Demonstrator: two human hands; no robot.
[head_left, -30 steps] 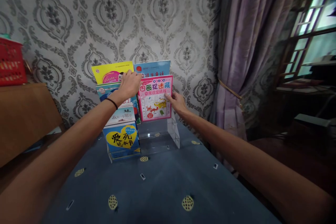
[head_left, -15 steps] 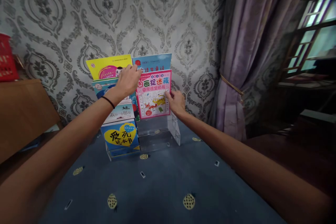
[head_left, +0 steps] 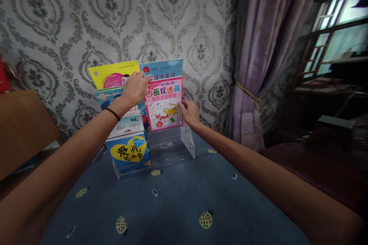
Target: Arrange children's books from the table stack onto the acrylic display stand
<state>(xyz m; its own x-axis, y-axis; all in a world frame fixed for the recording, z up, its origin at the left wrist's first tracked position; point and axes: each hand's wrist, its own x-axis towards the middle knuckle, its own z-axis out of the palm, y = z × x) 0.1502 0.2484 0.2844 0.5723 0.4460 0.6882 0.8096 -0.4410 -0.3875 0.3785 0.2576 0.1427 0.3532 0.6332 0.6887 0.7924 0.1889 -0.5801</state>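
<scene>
A pink-bordered picture book stands upright in the right half of a clear acrylic book rack, in front of a blue book. My left hand is closed at its upper left corner. My right hand pinches its right edge, thumb on the cover. The rack's left half holds a yellow book at the back, a teal book partly behind my left hand, a white book, and a blue book with a yellow heart in front.
The rack stands on a dark blue tablecloth printed with pineapples, against patterned wallpaper. At the left is a cardboard box. A tied purple curtain and a window are on the right.
The view has shifted slightly, so the rack and books appear a little further left. Both hands keep the same places on the pink-bordered book.
</scene>
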